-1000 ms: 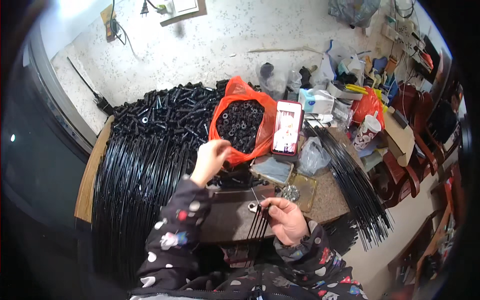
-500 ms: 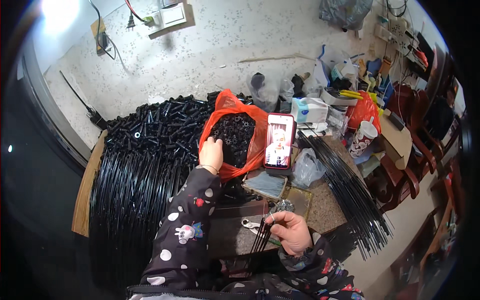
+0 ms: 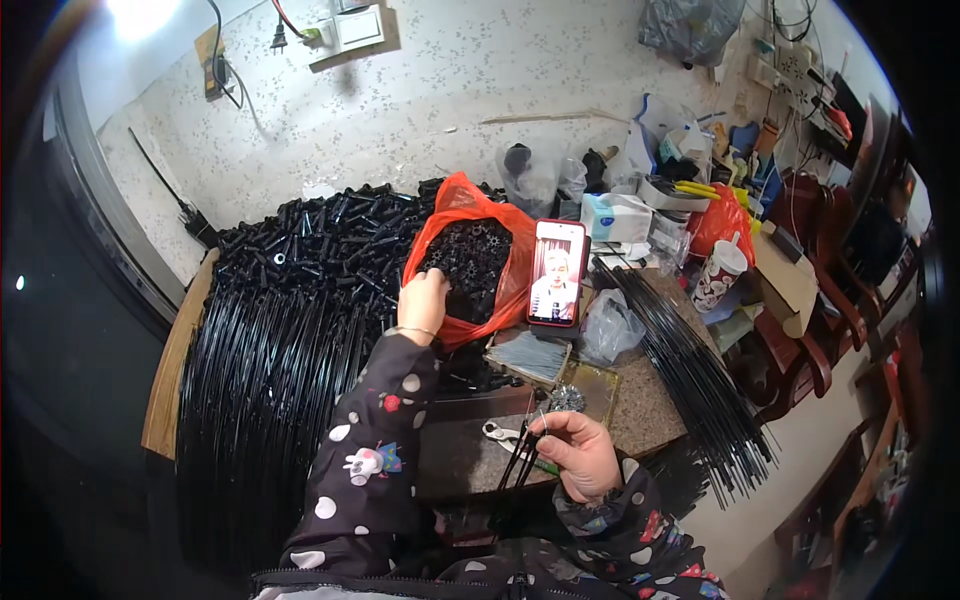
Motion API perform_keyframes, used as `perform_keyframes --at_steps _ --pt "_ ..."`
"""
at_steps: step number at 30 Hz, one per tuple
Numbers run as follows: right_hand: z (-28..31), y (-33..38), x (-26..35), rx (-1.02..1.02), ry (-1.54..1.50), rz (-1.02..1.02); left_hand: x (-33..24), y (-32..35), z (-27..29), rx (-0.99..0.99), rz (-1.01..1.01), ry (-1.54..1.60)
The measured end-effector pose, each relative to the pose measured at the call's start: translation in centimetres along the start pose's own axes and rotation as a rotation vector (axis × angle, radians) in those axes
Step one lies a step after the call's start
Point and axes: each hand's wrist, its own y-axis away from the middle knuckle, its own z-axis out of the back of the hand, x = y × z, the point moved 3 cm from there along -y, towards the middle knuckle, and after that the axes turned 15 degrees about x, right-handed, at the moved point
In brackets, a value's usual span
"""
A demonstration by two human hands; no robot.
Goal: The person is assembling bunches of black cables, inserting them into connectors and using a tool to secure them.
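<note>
Left hand (image 3: 424,303): at the near edge of the red bag (image 3: 512,262), fingers curled down among the small black parts (image 3: 470,258); I cannot tell whether it grips any. Half a second ago I logged it at the same bag edge; a second ago it was lifted just short of the bag.

Right hand (image 3: 580,458): closed in a pinch on a few thin black rods (image 3: 516,466), held over the near tabletop (image 3: 640,400). Grip unchanged across all three frames.

Phone (image 3: 557,272): red case, propped upright just right of the bag, screen lit.

Tube stack (image 3: 270,370): black, left of the bag, filling that side of the tabletop.

Loose rods (image 3: 700,385): fanned over the right tabletop edge.

Hard to make out: left fingertips are buried in the parts; the rods' lower ends are lost against the dark sleeve; a small metal piece (image 3: 497,432) by the right hand is too small to identify; clutter at far right is bent by the lens.
</note>
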Motion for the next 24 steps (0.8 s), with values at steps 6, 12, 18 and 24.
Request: perform_keyframes --at_steps 6,12,18,24 --pt "-0.9 -0.2 -0.5 -0.063 0.105 0.010 -6.5 9.0 2.4 0.384 0.124 1.546" --pt "-6.3 0.3 -1.0 0.147 0.212 0.005 -11.5 16.8 8.6 0.358 -0.114 1.988" --pt "-9.1 2.6 -1.6 0.199 0.355 0.136 -11.8 21.8 10.6 0.240 -0.197 2.152" --pt "-10.2 2.9 -2.5 0.408 0.218 0.062 -12.1 24.8 13.6 0.226 -0.127 2.145"
